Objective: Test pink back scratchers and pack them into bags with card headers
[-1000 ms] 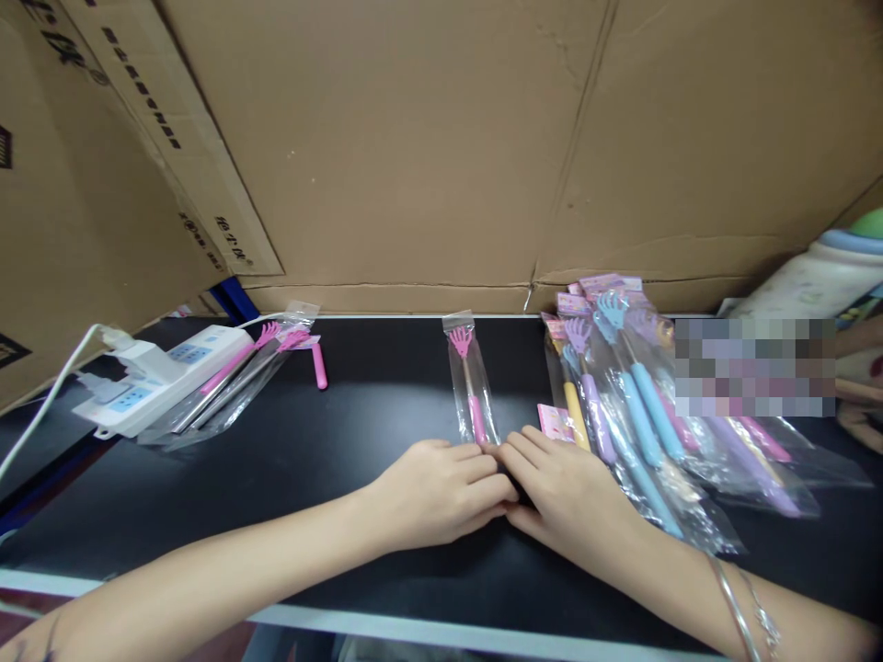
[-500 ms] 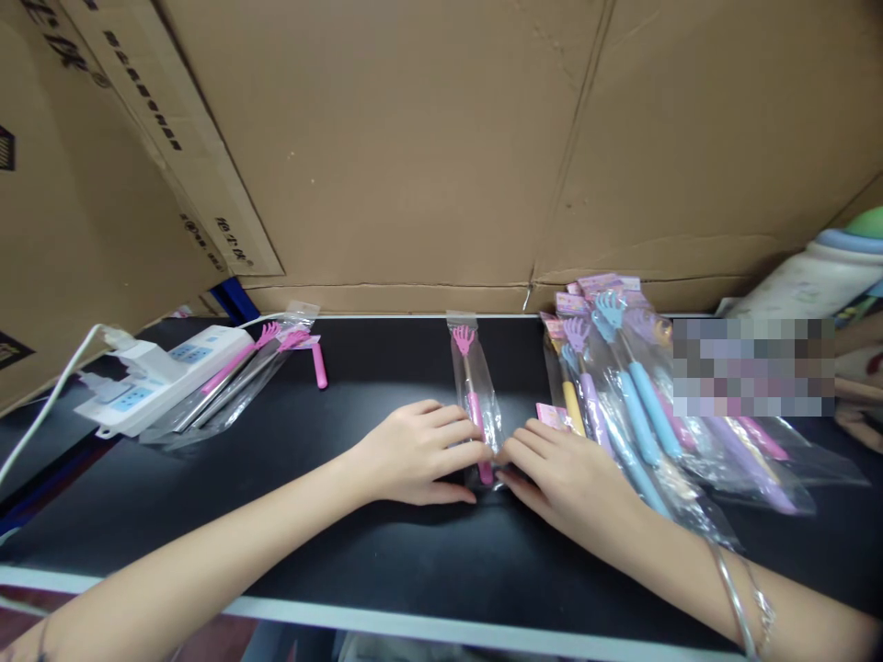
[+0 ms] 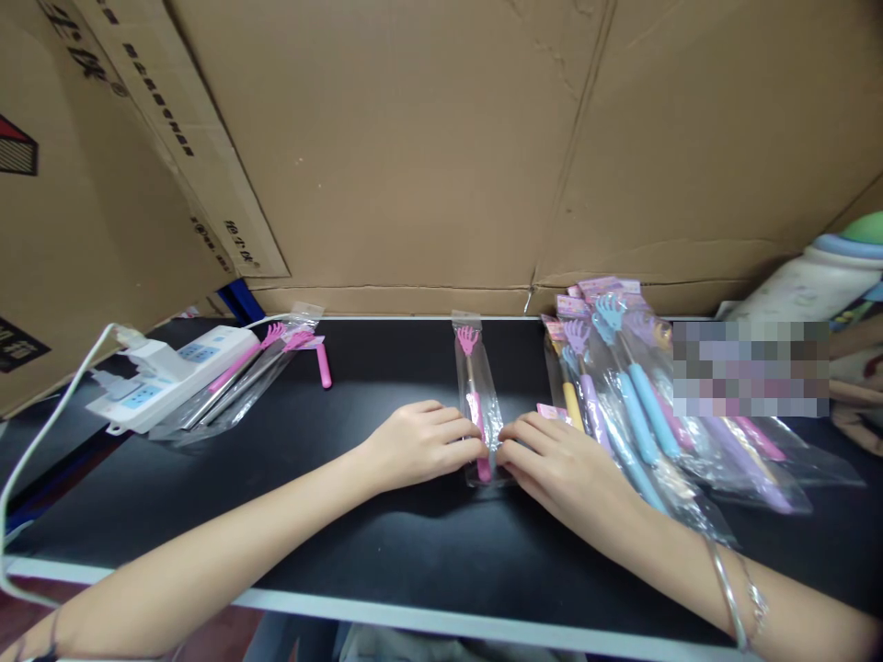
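A pink back scratcher (image 3: pixel 475 405) lies in a clear plastic bag (image 3: pixel 489 395) on the black table, its claw end pointing away from me. My left hand (image 3: pixel 428 446) has its fingertips on the handle and the bag's left side, with the thumb tucked under. From the other side, my right hand (image 3: pixel 548 455) pinches the bag's right edge near the handle's lower end. Just past my right hand is a pile of bagged back scratchers (image 3: pixel 638 405) in blue, purple, yellow and pink. Beneath those fingers, the exact grip is partly hidden.
On the left, a white power strip (image 3: pixel 172 377) with plugs and a cable lies beside bagged pink back scratchers (image 3: pixel 241 382) and a loose pink handle (image 3: pixel 324 365). Cardboard (image 3: pixel 414 147) walls the back. A bottle (image 3: pixel 800 285) and another person's hand (image 3: pixel 855 405) are at the right.
My left thumb has drawn in from beside the handle's end to beneath the hand. The fingers of both hands have shifted slightly along the bag. The view has turned a little left.
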`<state>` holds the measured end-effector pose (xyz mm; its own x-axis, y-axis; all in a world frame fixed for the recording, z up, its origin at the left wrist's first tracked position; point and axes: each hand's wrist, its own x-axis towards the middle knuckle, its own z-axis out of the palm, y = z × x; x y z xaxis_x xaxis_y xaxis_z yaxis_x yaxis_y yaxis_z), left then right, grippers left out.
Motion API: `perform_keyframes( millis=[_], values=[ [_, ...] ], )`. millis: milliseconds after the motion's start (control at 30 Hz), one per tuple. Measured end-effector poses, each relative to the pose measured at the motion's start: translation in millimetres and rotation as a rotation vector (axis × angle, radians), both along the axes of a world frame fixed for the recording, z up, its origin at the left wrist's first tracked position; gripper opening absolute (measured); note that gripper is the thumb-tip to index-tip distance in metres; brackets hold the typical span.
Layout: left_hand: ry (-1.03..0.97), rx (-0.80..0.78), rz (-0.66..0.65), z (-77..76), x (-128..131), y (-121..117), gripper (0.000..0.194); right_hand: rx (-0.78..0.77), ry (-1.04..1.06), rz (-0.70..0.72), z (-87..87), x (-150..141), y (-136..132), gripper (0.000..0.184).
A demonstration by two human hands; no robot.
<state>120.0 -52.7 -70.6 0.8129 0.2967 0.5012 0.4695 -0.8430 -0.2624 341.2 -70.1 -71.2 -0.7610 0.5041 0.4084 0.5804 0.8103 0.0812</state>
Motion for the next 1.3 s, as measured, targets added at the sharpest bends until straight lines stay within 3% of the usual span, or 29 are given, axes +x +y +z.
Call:
perform_keyframes(
  millis=[167,433,567,733,900,1033,1133,1233,1300],
  values=[
    [-0.028,0.016,-0.025,2.4,-2,0,0.016,-0.034,0.009,0.004,3.2,2,3,0.022],
    [-0.198,0.036,-0.027,18.4,-4,-2,0.018,-0.027,0.218,0.065,28.8,6,6,0.017],
    [-0.281,0.088,-0.013,32.0,-6,-1,0.010,-0.002,0.282,0.091,44.9,5,9,0.018],
    [-0.385,0.022,-0.035,48.8,-7,7,0.009,0.022,0.349,0.065,66.6,1,15,0.015],
    [-0.515,-0.025,-0.014,74.7,-1,13,0.010,-0.091,0.502,0.060,97.2,-8,21,0.012],
    [-0.717,-0.202,0.014,104.7,8,16,0.009,-0.268,0.742,0.048,124.2,-16,27,0.006],
    [-0.853,-0.388,-0.078,124.5,14,22,0.013,-0.422,0.922,0.113,139.1,-23,36,0.011],
    [-0.963,-0.557,-0.157,133.3,18,33,0.016,-0.555,1.039,0.179,145.8,-29,48,0.011],
    [-1.031,-0.690,-0.168,130.2,19,43,0.017,-0.657,1.074,0.195,143.7,-32,59,0.008]
  ],
)
